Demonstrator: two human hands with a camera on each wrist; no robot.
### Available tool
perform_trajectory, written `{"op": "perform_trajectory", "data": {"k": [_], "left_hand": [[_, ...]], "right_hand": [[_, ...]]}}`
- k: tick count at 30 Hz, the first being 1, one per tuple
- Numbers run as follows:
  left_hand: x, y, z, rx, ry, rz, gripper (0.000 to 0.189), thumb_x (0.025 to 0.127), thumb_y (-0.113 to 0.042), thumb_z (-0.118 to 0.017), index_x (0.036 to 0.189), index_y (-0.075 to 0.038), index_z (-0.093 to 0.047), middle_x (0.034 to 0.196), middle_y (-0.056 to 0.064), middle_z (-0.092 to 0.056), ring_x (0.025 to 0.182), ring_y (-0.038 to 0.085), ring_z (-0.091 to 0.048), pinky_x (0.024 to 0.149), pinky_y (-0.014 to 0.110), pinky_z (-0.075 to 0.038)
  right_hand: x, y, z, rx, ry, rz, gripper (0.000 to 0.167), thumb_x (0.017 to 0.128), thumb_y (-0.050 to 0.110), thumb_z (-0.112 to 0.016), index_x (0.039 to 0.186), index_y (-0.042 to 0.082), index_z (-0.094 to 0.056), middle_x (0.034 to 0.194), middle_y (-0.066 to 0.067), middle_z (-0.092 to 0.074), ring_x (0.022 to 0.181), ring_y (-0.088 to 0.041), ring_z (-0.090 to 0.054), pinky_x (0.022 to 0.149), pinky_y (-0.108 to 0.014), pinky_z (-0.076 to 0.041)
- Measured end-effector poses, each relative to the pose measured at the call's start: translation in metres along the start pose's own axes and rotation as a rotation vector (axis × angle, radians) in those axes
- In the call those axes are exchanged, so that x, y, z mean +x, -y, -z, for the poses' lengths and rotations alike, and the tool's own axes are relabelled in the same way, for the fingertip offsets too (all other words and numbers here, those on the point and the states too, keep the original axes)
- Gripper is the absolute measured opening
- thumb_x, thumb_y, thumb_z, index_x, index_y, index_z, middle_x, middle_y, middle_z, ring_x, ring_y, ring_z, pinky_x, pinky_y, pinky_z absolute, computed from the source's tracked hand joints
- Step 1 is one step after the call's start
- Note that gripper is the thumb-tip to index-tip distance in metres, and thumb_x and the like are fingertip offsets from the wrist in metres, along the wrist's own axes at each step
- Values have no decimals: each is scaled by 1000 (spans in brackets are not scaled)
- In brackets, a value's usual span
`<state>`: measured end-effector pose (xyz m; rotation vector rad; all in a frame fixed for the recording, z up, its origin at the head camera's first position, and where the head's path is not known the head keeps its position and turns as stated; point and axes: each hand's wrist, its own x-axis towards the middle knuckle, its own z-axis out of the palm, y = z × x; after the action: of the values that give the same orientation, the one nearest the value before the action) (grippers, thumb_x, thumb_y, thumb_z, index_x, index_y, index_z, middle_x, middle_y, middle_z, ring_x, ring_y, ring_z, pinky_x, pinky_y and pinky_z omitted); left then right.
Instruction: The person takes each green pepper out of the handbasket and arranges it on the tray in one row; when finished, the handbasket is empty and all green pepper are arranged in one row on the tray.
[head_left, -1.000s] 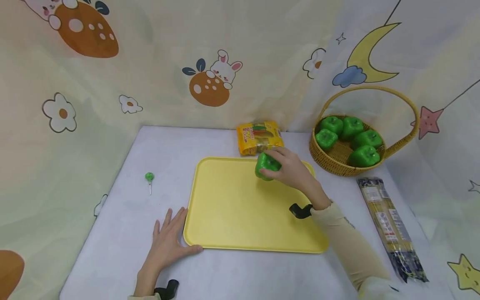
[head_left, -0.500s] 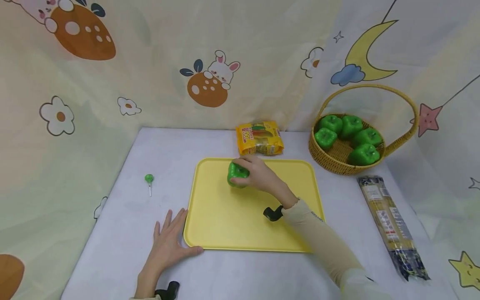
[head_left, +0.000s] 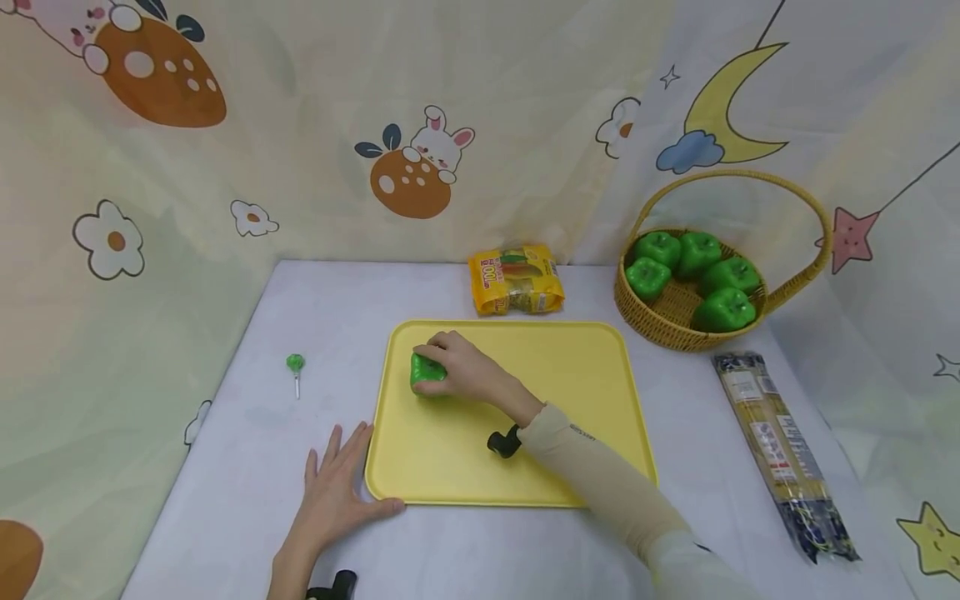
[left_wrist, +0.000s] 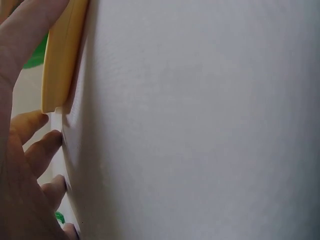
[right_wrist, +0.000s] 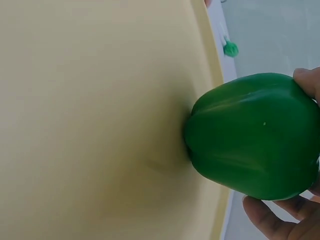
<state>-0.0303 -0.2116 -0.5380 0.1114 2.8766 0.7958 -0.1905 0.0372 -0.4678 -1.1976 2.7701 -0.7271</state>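
My right hand (head_left: 472,371) grips a green bell pepper (head_left: 426,375) over the upper left part of the yellow tray (head_left: 510,450). In the right wrist view the pepper (right_wrist: 255,135) fills much of the picture, thumb and fingers around its top end, its lower end right at the tray surface. My left hand (head_left: 333,492) rests with spread fingers at the tray's lower left corner, thumb along the front rim and fingertips by the left side. The left wrist view shows the fingers beside the tray's edge (left_wrist: 62,65).
A wicker basket (head_left: 660,329) with several green peppers stands at the back right. A yellow snack packet (head_left: 516,281) lies behind the tray, a long pack of noodle-like sticks (head_left: 783,454) to its right. A green lollipop (head_left: 296,364) lies to the left.
My right hand has carried the pepper leftward and somewhat toward me across the tray, from its upper right to its upper left. The left hand stays at the corner.
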Motion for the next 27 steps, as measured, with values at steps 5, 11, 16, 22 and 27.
{"op": "perform_trajectory", "data": {"k": [5,11,16,22,27], "left_hand": [[-2,0,0,-5,1,-4,125,59,-81,-76,159,-20,-30,165,8,-34,157,42,-9,119,74,-1],[-1,-1,0,-5,11,8,126,59,-82,-75,159,-20,-29,165,9,-33,158,41,-8,119,74,0],[1,-2,1,7,2,-5,126,60,-82,-75,159,-18,-30,165,9,-34,157,42,-9,118,74,-1],[1,-2,0,20,-10,-17,125,60,-82,-75,158,-18,-32,165,9,-34,156,44,-10,118,75,-2],[0,-2,0,16,-23,-26,124,59,-82,-75,158,-18,-33,165,9,-35,156,45,-11,117,76,-3]], "right_hand": [[11,10,-12,-10,8,24,58,92,46,-70,138,13,-60,129,-12,-62,110,-23,-57,82,-25,-53],[17,22,-17,-16,9,52,59,92,47,-69,139,12,-59,128,-11,-61,107,-19,-56,80,-20,-49],[19,23,-20,-19,-9,71,58,92,47,-69,138,13,-59,127,-10,-60,104,-17,-55,78,-18,-48],[21,24,-24,-10,-9,91,58,93,48,-68,138,13,-58,127,-10,-60,103,-16,-55,78,-18,-47],[26,26,-28,-33,2,117,58,93,49,-67,139,14,-58,128,-9,-60,104,-15,-55,80,-17,-48]]}}
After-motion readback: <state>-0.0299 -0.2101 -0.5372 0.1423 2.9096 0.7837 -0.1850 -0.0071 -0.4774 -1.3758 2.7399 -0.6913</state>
